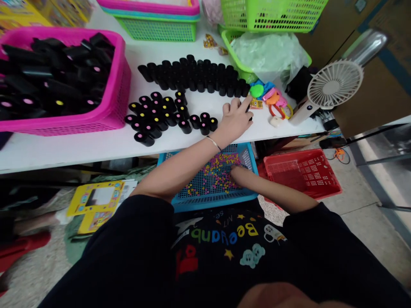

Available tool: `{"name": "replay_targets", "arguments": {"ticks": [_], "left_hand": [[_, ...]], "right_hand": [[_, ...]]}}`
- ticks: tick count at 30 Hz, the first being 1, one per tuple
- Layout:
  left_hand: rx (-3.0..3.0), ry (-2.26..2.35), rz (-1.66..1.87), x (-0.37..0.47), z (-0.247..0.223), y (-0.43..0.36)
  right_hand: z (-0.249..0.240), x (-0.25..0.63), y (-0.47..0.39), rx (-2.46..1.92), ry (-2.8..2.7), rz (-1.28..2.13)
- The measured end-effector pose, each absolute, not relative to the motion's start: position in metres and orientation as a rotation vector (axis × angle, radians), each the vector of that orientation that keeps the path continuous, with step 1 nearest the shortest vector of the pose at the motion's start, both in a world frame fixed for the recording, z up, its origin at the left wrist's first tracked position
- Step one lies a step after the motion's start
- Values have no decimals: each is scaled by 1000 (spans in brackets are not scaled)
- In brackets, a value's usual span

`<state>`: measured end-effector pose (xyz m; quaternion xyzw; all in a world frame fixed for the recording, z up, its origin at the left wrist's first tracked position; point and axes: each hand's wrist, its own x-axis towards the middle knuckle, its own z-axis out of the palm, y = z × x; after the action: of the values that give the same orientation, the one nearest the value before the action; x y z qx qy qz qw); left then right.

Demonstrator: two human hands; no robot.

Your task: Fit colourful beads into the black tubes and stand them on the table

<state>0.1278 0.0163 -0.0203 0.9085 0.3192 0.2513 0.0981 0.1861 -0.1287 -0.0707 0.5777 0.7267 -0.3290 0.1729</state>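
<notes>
"Touching what, the left hand (236, 121)?"
"One black tube (248, 109), pinched between thumb and finger above one white table (80, 147)."
"And the right hand (236, 173)?"
"Inside one blue basket (212, 206), among pink and yellow beads (221, 160) too many to count; its fingers are hidden, so I can't tell."
"Rightmost dotted tubes (204, 128)?"
"Four: three pink-dotted, one yellow-dotted."

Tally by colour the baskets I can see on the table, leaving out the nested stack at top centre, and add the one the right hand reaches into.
Pink basket: 1
Green baskets, upper one and lower one: 2
Blue basket: 1
Total: 4
</notes>
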Motion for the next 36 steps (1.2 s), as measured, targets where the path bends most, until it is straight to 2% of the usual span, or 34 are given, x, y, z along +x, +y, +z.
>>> {"name": "replay_targets", "arguments": {"ticks": [9, 15, 19, 21, 23, 29, 36], "left_hand": [[2416, 695, 784, 50, -50, -10], [2232, 764, 759, 43, -58, -5], [2147, 733, 782, 45, -61, -2], [2107, 715, 791, 45, -61, -2], [2094, 709, 794, 45, -60, -2], [2121, 703, 777, 45, -60, 0], [2082, 656, 787, 48, -62, 1]], "right_hand": [[-75, 176, -119, 1653, 2082, -900], [-35, 190, -113, 1607, 2289, -971], [3, 221, -109, 2064, 2693, -1065], [14, 231, -101, 2360, 2766, -896], [19, 237, -89, 2470, 2752, -679], [12, 236, -66, 2265, 2760, -479], [-1, 235, -85, 2099, 2848, -274]]}}
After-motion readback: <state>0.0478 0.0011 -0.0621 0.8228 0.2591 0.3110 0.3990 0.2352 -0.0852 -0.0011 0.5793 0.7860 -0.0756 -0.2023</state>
